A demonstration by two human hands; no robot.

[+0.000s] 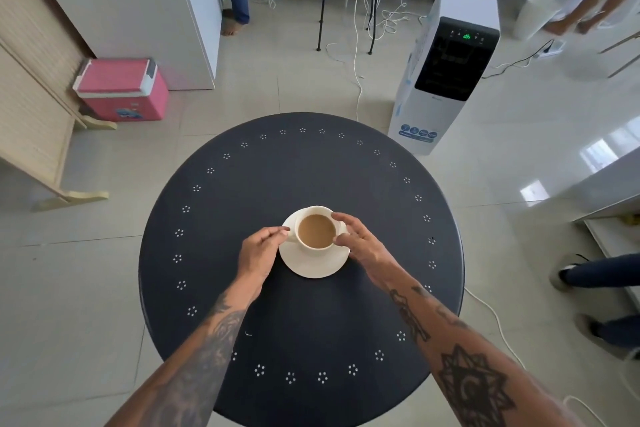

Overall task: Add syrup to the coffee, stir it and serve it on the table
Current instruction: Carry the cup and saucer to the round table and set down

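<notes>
- The left hand (260,251) is sitting at the left edge of the saucer (313,262), fingers loosely curled, fingertips pinched near the cup's handle side; whether it is actually gripping the handle I cannot tell, since the hand is covering it.
- The cup (317,228) is standing upright on the saucer, a little this side of the middle of the dark round table (301,305). Both pieces are looking like cream glazed ceramic: stiff, smooth, likely slippery and breakable if knocked.
- The coffee (316,230) is showing an even milky tan and is reaching near the rim, so it is likely to slop if tilted; taking the saucer by opposite edges looks the safest hold.
- The right hand (356,239) is hovering at the cup's right side, fingers spread and relaxed, thumb near the rim, holding nothing clearly.
</notes>
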